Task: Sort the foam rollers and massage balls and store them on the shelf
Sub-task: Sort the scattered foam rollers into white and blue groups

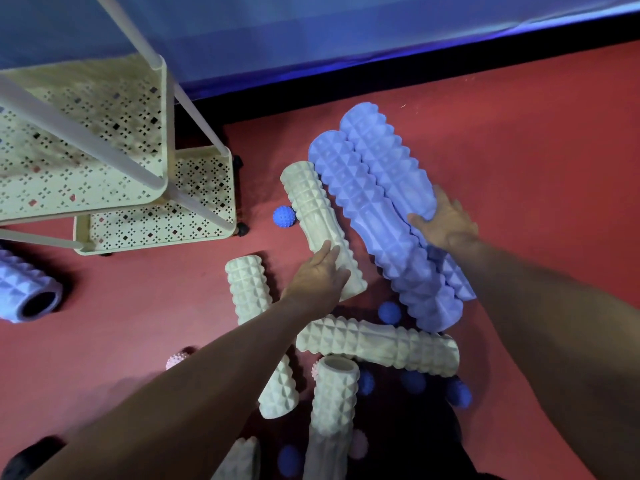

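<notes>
Red carpet floor (519, 150), blue wall along the far edge. Left to right: purple roller (27, 292) by the perforated cream shelf cart (162, 216), cream rollers (249, 289) and spiky balls (284, 215) piled mid-floor. Your left hand (318, 275) grips a cream roller (318, 216); your right hand (446, 220) wraps, probably holding, the paired purple rollers (374, 202). Bare carpet lies right of them.

open red floor (519, 140) lies right of the two purple rollers (374, 202), and more between the shelf (162, 216) and the cream rollers (249, 289). near the person, crossed cream rollers and spiky balls (459, 393) crowd the floor. a blue ball (284, 215) sits in the gap beside the shelf's lower tray.
</notes>
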`<state>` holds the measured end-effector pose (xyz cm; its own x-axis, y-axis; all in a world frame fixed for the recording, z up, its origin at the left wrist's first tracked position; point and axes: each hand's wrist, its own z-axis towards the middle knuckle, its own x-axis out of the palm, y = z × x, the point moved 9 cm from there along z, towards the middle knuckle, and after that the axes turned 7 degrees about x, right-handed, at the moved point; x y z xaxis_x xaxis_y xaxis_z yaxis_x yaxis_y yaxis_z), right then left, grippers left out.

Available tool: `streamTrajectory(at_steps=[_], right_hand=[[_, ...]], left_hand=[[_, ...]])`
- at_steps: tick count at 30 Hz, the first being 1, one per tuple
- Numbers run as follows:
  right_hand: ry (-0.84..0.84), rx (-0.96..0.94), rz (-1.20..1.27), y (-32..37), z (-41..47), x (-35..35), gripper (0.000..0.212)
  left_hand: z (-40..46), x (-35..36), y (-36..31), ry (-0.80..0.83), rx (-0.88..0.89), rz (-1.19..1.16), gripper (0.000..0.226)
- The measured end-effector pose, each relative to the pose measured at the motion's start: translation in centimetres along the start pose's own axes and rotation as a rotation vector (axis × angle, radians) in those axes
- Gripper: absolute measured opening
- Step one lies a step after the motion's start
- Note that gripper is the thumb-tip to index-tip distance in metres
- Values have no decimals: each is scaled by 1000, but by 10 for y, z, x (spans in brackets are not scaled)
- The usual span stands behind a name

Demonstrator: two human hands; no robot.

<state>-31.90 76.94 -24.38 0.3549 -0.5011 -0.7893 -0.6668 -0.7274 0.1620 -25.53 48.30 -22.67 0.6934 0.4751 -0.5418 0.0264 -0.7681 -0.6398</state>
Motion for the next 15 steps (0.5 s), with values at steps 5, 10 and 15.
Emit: streamTrajectory(at_steps=[5,10,15], right_hand=[[-240,-154,-58,26,-63,-14,73],[-150,-448,-99,103,-172,18,65],[-63,-645,-157,201,-281,51,66]], left_hand=[[-17,-29,-5,-57,3,43,62],[-83,-70,18,-129,21,133,61],[-188,-132,90,-148,-39,286,59]])
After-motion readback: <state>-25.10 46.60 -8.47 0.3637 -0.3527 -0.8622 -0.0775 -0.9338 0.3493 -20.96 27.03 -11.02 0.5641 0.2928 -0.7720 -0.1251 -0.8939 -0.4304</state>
